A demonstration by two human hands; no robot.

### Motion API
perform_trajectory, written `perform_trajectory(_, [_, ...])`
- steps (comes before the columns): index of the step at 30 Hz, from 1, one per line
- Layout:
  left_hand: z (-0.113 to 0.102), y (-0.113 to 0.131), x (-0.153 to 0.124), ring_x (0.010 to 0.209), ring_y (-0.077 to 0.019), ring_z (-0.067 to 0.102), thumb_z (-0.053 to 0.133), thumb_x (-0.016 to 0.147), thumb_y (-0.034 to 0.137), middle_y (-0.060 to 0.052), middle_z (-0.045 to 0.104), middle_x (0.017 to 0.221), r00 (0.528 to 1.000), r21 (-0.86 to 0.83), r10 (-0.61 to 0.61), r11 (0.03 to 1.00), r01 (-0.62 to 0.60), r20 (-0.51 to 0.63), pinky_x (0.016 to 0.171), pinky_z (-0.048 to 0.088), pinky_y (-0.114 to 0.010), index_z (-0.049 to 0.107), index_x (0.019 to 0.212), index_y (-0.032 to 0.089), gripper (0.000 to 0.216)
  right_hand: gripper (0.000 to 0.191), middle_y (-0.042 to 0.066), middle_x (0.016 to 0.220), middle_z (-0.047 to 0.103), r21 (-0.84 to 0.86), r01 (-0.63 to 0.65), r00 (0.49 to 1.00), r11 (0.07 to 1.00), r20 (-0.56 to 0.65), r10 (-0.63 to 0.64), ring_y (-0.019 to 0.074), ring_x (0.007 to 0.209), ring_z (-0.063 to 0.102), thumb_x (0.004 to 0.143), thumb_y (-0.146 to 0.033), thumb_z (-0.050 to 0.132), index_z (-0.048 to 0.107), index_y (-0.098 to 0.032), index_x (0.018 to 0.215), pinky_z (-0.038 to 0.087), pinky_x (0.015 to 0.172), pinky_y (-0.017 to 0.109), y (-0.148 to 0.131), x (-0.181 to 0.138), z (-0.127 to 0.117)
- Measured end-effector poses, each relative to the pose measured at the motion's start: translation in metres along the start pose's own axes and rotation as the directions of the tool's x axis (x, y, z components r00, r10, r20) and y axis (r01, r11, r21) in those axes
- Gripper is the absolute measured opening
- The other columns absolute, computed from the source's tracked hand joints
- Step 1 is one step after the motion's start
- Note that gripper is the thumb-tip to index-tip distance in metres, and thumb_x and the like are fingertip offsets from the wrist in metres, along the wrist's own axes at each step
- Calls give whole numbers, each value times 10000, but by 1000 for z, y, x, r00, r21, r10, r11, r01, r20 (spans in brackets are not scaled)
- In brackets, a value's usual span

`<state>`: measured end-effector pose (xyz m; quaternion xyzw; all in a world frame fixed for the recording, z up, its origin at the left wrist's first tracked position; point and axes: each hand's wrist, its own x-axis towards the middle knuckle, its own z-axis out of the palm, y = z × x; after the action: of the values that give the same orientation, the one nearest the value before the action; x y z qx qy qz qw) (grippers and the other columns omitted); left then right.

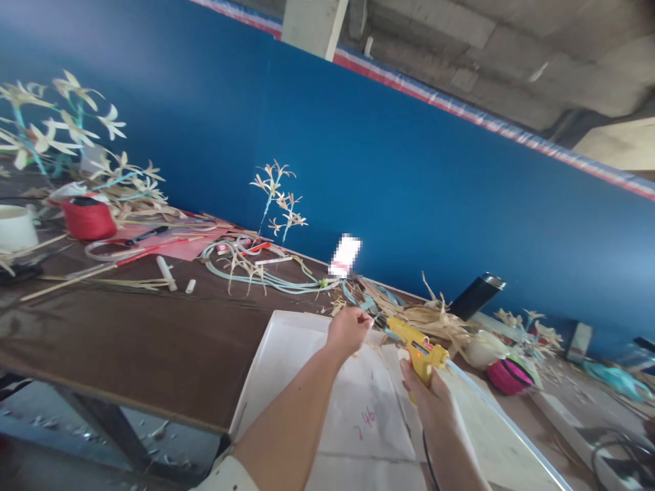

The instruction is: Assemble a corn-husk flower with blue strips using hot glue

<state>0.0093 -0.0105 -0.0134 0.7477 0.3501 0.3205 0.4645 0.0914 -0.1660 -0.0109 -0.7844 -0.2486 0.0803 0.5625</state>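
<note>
In my right hand is a yellow hot glue gun with a small red light on its side. Its nozzle points left, close to the fingertips of my left hand. Those fingers are pinched together, and what sits between them is too small to make out. Both hands are above a shallow white tray lined with paper sheets bearing pink handwriting. Just past the glue gun lies a heap of dry, straw-coloured husk strips. A clear glue stick seems to trail from the gun's back end.
Pale husk flowers on blue stems stand at the left, with smaller flowers against the blue partition. Also on the brown table are a red thread spool, a pink spool, a leaning black flask and light-blue cords.
</note>
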Motion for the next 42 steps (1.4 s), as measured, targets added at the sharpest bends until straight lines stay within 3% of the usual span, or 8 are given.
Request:
perform_trajectory(28, [1,-1,-2,708,-134,590,511,755,361,2,689,761,999,83,18,996,-21,36,619,387,-213,683,765,221,223,619,33,663,617,-75,-58,998,996,-36,55,197,657,571,559,-627,666,656,-119,913,448,625,288,-3,-1,-6])
perform_trajectory(35, [1,-1,-2,701,-133,583,507,753,361,1,686,753,999,89,25,996,-28,41,624,381,-215,670,750,216,218,547,18,700,640,-116,-77,996,990,-47,72,208,717,590,597,-613,652,659,-163,908,447,671,296,-3,-1,-6])
perform_trajectory(42, [2,-2,-2,696,-132,584,503,756,354,6,683,745,998,87,36,995,-39,44,627,387,-218,662,737,215,212,526,10,678,623,-38,-43,998,998,-43,42,191,682,582,597,-586,670,648,-156,898,447,638,276,1,1,-4])
